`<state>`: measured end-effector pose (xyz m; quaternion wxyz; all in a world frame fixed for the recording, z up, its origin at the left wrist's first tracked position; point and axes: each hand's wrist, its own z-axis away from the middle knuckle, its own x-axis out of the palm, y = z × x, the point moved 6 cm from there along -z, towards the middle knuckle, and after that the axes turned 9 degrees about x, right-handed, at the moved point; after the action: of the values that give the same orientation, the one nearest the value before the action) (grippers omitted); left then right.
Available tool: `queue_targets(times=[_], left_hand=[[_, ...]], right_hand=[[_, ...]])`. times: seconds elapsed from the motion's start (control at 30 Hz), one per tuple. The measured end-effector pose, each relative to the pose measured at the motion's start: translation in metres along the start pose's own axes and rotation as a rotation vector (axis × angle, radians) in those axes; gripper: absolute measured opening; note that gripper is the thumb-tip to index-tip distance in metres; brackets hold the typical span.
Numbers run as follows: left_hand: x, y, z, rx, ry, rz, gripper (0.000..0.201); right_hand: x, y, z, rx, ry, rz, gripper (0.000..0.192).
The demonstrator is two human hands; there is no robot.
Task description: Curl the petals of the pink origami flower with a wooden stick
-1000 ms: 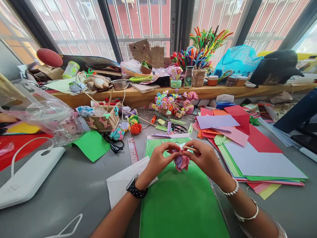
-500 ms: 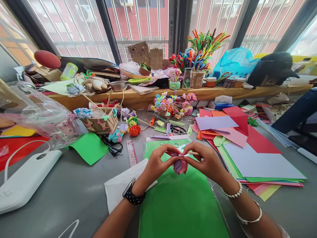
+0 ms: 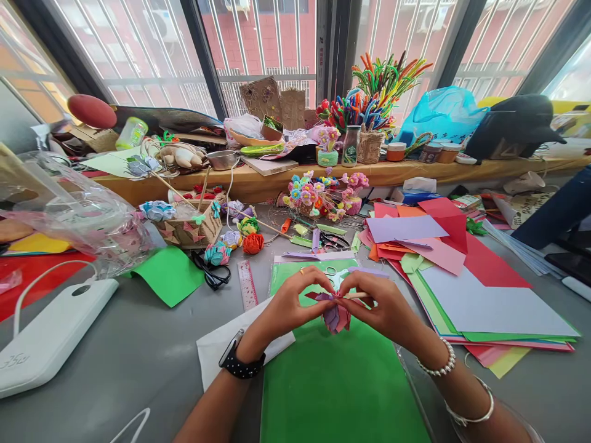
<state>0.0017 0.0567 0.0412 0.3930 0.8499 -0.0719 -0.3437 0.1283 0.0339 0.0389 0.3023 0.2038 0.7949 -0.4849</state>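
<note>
A small pink and purple folded paper flower (image 3: 336,315) hangs between my two hands above a green sheet (image 3: 337,381) on the grey table. My left hand (image 3: 290,305), with a black watch on its wrist, pinches the flower's top from the left. From the right, my right hand (image 3: 385,306) pinches it too, and a thin wooden stick (image 3: 356,296) lies between its fingers. Bead and metal bracelets circle my right wrist.
A stack of coloured paper (image 3: 466,289) lies to the right. Black scissors (image 3: 211,271), a ruler (image 3: 247,282), paper flowers and a small basket (image 3: 191,224) sit ahead left. A white device (image 3: 50,335) rests at left. A cluttered wooden sill (image 3: 323,172) runs along the window.
Both hands have shifted slightly and tightened around the flower's top. The flower has turned a little between the fingers. The view moved slightly.
</note>
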Motion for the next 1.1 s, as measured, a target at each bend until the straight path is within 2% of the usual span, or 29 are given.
queue_targets(times=[0.23, 0.53, 0.77, 1.1], left_hand=[[0.005, -0.007, 0.001, -0.025, -0.018, 0.016, 0.006], [0.005, -0.01, 0.0, -0.015, -0.046, 0.031, 0.008], [0.007, -0.013, 0.001, -0.003, 0.007, -0.068, 0.007], [0.012, -0.021, 0.0, -0.037, 0.04, -0.177, 0.007]], right_hand=[[0.003, 0.002, -0.001, -0.02, -0.071, 0.012, 0.016], [0.001, 0.003, -0.004, 0.039, -0.098, 0.047, 0.009], [0.003, 0.007, -0.003, 0.017, -0.048, 0.099, 0.002], [0.011, 0.015, -0.005, -0.059, 0.026, 0.158, 0.006]])
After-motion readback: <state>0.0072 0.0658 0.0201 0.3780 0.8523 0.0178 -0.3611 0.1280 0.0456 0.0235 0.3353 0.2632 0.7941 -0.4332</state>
